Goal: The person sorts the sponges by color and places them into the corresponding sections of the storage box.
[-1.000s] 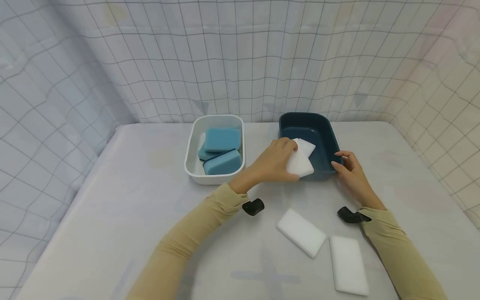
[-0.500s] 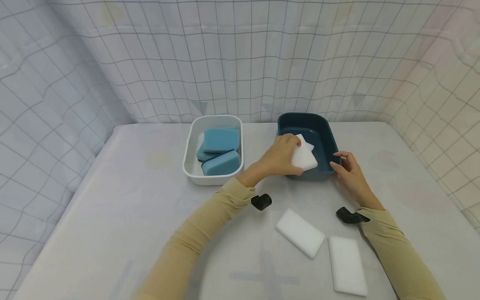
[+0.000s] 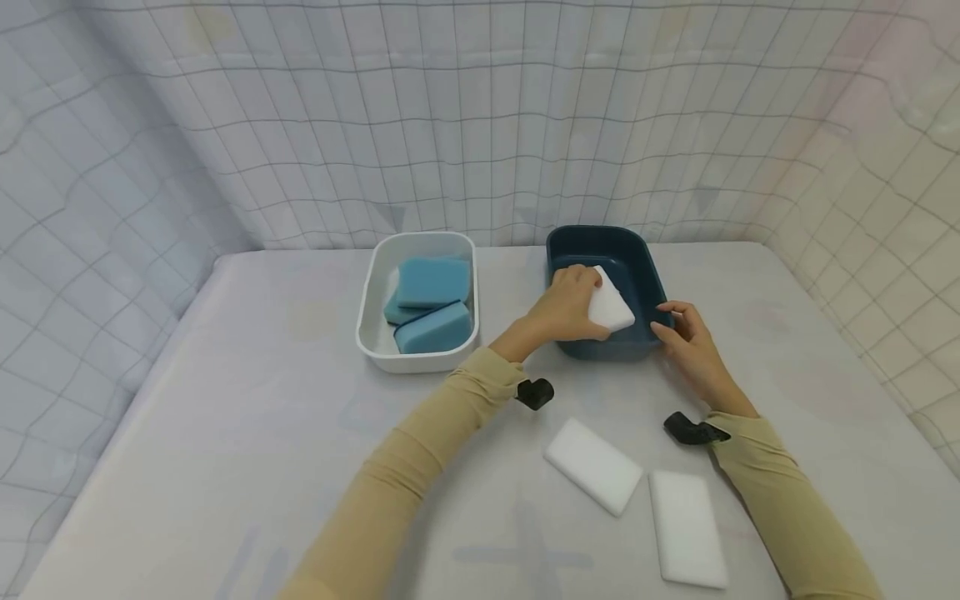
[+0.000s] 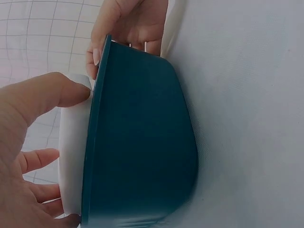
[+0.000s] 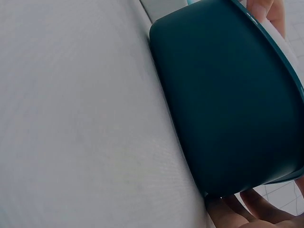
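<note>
My left hand (image 3: pixel 566 308) pinches a white sponge (image 3: pixel 610 307) between thumb and fingers, over the near left part of a dark teal bin (image 3: pixel 645 271). In the left wrist view this sponge (image 4: pixel 73 147) lies along the bin's rim, with the thumb on one end and fingertips at the other side. My right hand (image 3: pixel 696 354) holds the bin's near right corner, its fingers against the outer wall in the right wrist view. Two more white sponges, one slanted (image 3: pixel 594 467) and one straighter (image 3: pixel 687 529), lie flat on the table between my forearms.
A white bin (image 3: pixel 365 325) stands left of the teal one, with several blue sponges (image 3: pixel 433 282) in it. White cloth covers the table (image 3: pixel 247 400). Behind and at both sides hang checked cloth walls (image 3: pixel 480 125).
My left hand has carried its white sponge forward and down into the teal bin's outline. The white sponge seen inside the bin earlier is now mostly hidden behind it. My right hand stays at the corner.
</note>
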